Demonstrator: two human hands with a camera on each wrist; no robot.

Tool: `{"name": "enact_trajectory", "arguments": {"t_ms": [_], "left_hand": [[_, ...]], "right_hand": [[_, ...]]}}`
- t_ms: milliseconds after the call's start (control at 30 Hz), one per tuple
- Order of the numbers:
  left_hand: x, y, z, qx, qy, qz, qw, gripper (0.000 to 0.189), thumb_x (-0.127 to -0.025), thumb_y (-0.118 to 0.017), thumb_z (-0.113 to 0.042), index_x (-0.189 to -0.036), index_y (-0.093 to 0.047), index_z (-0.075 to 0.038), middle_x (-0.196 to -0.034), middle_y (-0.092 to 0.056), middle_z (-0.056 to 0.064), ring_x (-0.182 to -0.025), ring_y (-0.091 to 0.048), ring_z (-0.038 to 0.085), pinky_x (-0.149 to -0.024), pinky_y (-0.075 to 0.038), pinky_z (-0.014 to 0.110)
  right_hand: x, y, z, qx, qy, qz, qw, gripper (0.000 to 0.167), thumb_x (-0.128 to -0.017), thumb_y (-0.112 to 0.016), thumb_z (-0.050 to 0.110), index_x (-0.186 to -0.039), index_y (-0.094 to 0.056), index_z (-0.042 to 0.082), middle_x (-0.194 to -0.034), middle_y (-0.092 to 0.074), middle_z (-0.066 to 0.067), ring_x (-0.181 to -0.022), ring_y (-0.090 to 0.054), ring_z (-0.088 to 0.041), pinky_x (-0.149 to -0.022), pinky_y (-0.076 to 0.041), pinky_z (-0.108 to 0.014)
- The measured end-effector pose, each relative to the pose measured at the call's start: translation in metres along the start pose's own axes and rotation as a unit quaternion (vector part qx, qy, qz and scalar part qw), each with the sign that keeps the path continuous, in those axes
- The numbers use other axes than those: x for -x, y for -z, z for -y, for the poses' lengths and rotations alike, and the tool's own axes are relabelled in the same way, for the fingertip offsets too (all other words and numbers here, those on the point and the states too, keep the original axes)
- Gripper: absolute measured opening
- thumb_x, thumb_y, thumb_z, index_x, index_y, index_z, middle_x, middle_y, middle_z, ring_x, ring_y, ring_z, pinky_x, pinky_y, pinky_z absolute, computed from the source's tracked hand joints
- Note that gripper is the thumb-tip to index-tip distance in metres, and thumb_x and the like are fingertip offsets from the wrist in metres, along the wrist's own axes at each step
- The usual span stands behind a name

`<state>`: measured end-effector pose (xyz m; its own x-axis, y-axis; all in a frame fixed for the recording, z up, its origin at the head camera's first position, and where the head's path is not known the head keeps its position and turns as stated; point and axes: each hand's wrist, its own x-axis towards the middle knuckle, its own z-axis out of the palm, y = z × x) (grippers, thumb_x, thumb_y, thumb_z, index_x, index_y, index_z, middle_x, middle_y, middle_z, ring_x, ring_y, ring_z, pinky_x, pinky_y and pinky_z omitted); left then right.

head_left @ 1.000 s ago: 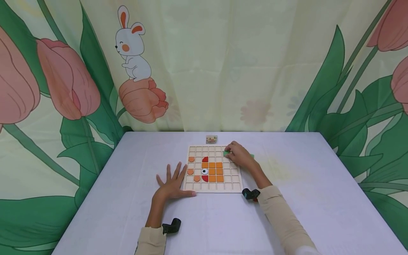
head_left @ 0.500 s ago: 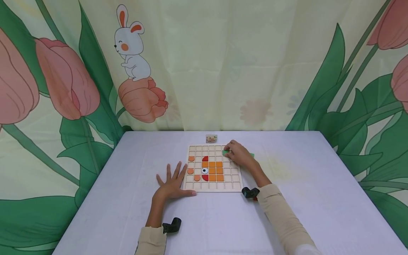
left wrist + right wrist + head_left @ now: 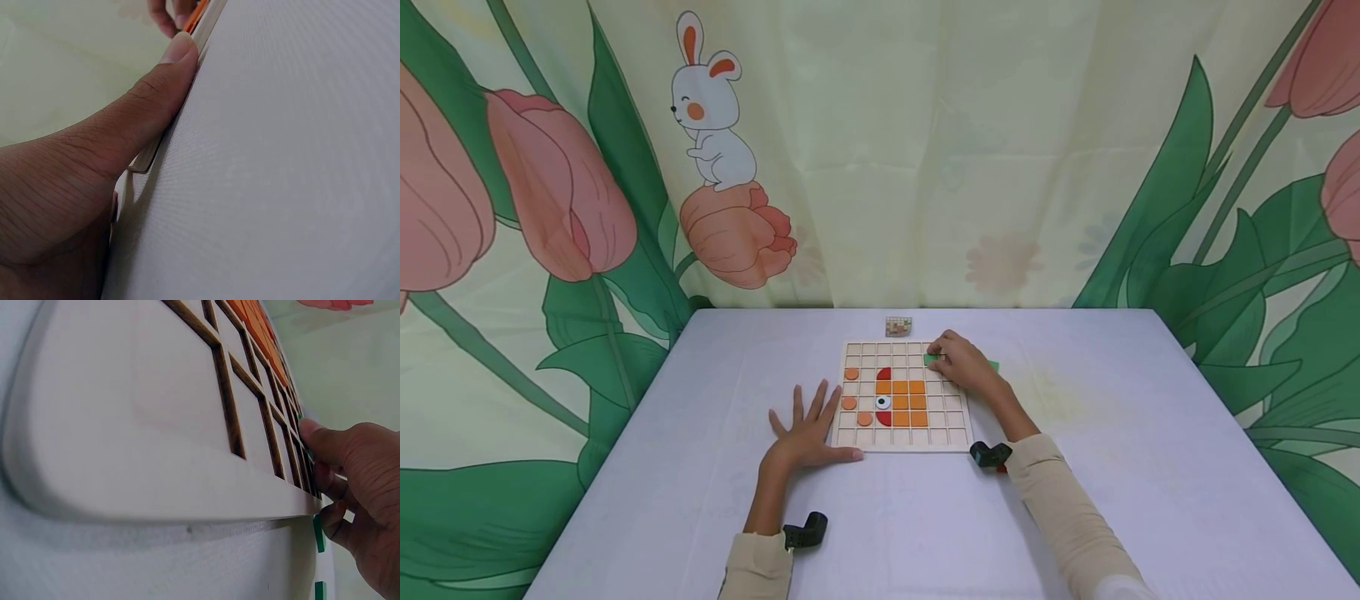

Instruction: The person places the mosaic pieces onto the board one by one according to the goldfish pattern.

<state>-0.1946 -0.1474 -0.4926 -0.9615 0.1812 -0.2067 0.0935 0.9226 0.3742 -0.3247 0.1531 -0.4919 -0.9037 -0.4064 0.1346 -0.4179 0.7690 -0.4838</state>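
A wooden grid board (image 3: 950, 437) lies on the table. My right hand (image 3: 961, 363) is at its back right part, fingers curled, pinching a small green tile (image 3: 929, 359) at the grid; in the right wrist view the thumb (image 3: 315, 434) mostly hides that tile. My left hand (image 3: 805, 440) is spread at the front left corner, its thumb (image 3: 147, 103) along the board's front edge. Orange squares (image 3: 900, 402), an eye disc (image 3: 883, 402) and red rounded pieces (image 3: 884, 373) fill middle cells. Several light orange discs (image 3: 852, 373) sit at the left.
Behind the board lies a small patterned card or packet (image 3: 898, 326). More green pieces (image 3: 319, 534) rest on the table beyond the board's right edge. A bit of red (image 3: 1002, 468) shows beneath the right wrist camera. A printed curtain (image 3: 880, 167) hangs behind the table.
The green tile under my right fingers has shifted very slightly left on the grid. My left hand stays in place at the board's corner.
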Motion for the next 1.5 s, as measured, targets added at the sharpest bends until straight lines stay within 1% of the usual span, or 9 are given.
{"name": "enact_trajectory", "arguments": {"t_ms": [267,467,567,767,933,1100,1233,1400,1500], "left_hand": [[-0.003,-0.001,0.002,-0.005,0.002,0.004,1.0000,0.117,-0.069,-0.071,-0.073,-0.158,-0.011,-0.027,-0.167,0.003,0.006,-0.148,0.019,0.045,-0.102,0.009,0.081],[-0.004,-0.003,0.003,-0.006,0.001,-0.002,1.0000,0.117,-0.068,-0.071,-0.073,-0.158,-0.012,-0.027,-0.167,0.002,0.005,-0.148,0.018,0.045,-0.102,0.008,0.081],[-0.003,-0.003,0.003,-0.006,0.001,-0.003,1.0000,0.117,-0.068,-0.071,-0.073,-0.158,-0.012,-0.027,-0.167,0.001,0.006,-0.148,0.017,0.045,-0.102,0.008,0.081],[-0.001,-0.001,0.002,0.000,-0.002,-0.002,1.0000,0.117,-0.069,-0.072,-0.072,-0.158,-0.013,-0.026,-0.167,0.001,0.006,-0.148,0.017,0.045,-0.102,0.008,0.081],[-0.001,0.000,0.001,-0.001,-0.003,-0.001,1.0000,0.117,-0.069,-0.071,-0.072,-0.158,-0.012,-0.026,-0.167,0.001,0.006,-0.148,0.017,0.045,-0.103,0.008,0.081],[-0.002,0.000,0.002,-0.001,-0.001,0.001,1.0000,0.117,-0.069,-0.071,-0.072,-0.158,-0.011,-0.027,-0.167,0.002,0.005,-0.148,0.018,0.045,-0.103,0.009,0.080],[-0.003,-0.001,0.003,-0.004,0.001,0.003,1.0000,0.117,-0.069,-0.071,-0.073,-0.158,-0.011,-0.027,-0.167,0.003,0.005,-0.148,0.018,0.045,-0.102,0.008,0.081],[-0.004,-0.001,0.003,-0.004,0.002,0.003,1.0000,0.118,-0.068,-0.071,-0.073,-0.158,-0.011,-0.026,-0.167,0.003,0.005,-0.148,0.018,0.045,-0.102,0.008,0.081],[-0.003,-0.001,0.003,-0.006,0.002,0.003,1.0000,0.118,-0.068,-0.071,-0.073,-0.158,-0.012,-0.026,-0.167,0.002,0.006,-0.148,0.017,0.045,-0.102,0.007,0.081]], "right_hand": [[0.001,0.001,0.002,-0.005,-0.002,-0.004,1.0000,0.023,-0.093,-0.067,0.019,-0.111,-0.068,0.004,-0.110,-0.060,-0.010,-0.090,-0.056,-0.020,-0.083,-0.049,-0.038],[0.001,0.001,0.001,-0.010,-0.004,-0.003,0.9999,0.024,-0.094,-0.067,0.018,-0.112,-0.068,0.002,-0.111,-0.060,-0.011,-0.093,-0.058,-0.022,-0.085,-0.050,-0.040],[0.002,0.001,0.001,-0.020,-0.011,-0.001,0.9997,0.026,-0.094,-0.067,0.019,-0.114,-0.068,0.002,-0.111,-0.060,-0.011,-0.093,-0.058,-0.022,-0.084,-0.049,-0.038],[0.005,0.001,-0.003,-0.049,-0.024,-0.011,0.9985,0.028,-0.094,-0.066,0.017,-0.117,-0.067,0.002,-0.112,-0.061,-0.011,-0.084,-0.053,-0.019,-0.075,-0.046,-0.032],[0.009,0.004,-0.006,-0.051,-0.034,-0.027,0.9978,0.028,-0.094,-0.065,0.018,-0.117,-0.067,0.002,-0.111,-0.061,-0.011,-0.083,-0.052,-0.019,-0.074,-0.045,-0.032],[0.011,0.008,-0.008,-0.045,-0.056,-0.035,0.9968,0.027,-0.095,-0.063,0.019,-0.118,-0.067,0.004,-0.110,-0.060,-0.010,-0.084,-0.051,-0.020,-0.073,-0.043,-0.032],[0.014,0.012,-0.011,-0.034,-0.066,-0.045,0.9962,0.026,-0.095,-0.062,0.016,-0.118,-0.066,0.003,-0.113,-0.059,-0.012,-0.087,-0.051,-0.022,-0.074,-0.044,-0.034],[0.017,0.015,-0.015,-0.021,-0.082,-0.058,0.9947,0.027,-0.094,-0.063,0.013,-0.119,-0.066,0.002,-0.120,-0.059,-0.016,-0.096,-0.055,-0.026,-0.084,-0.049,-0.041],[0.019,0.016,-0.018,-0.015,-0.093,-0.060,0.9937,0.029,-0.093,-0.064,0.012,-0.120,-0.066,0.001,-0.121,-0.058,-0.017,-0.099,-0.056,-0.028,-0.086,-0.049,-0.043]]}}
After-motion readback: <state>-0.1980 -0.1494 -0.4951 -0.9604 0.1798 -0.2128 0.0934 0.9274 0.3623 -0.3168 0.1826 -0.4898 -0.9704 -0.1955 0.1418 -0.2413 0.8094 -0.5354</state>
